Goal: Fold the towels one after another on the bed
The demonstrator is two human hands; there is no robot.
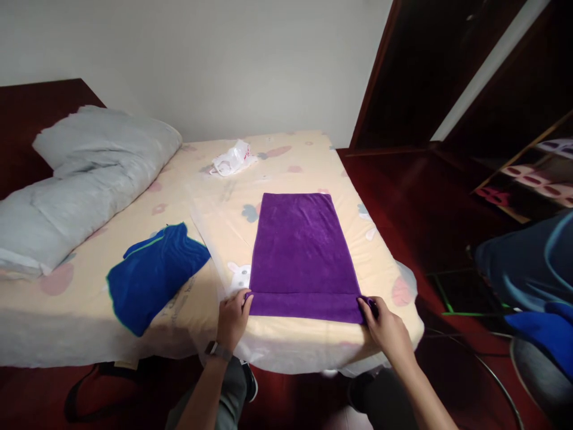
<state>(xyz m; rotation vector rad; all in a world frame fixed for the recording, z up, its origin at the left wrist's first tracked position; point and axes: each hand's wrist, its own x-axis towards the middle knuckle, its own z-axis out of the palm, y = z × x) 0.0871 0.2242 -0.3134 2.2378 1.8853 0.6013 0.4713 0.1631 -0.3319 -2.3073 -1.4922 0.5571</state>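
Note:
A purple cloth (304, 245) lies flat on the bed (215, 221), its near edge folded over in a narrow band. My left hand (234, 315) pinches the left end of that fold, with a dark watch on the wrist. At the fold's right end, my right hand (381, 321) grips the corner between thumb and fingers. To the left on the bed lies a rumpled blue cloth (156, 275) with a green edge; neither hand touches it.
A crumpled white plastic bag (233, 159) sits toward the wall. A grey quilt (98, 173) is heaped at the left. Beyond the bed's right side are a shoe rack (528, 179), blue fabric (532, 257) and cables on the dark red floor.

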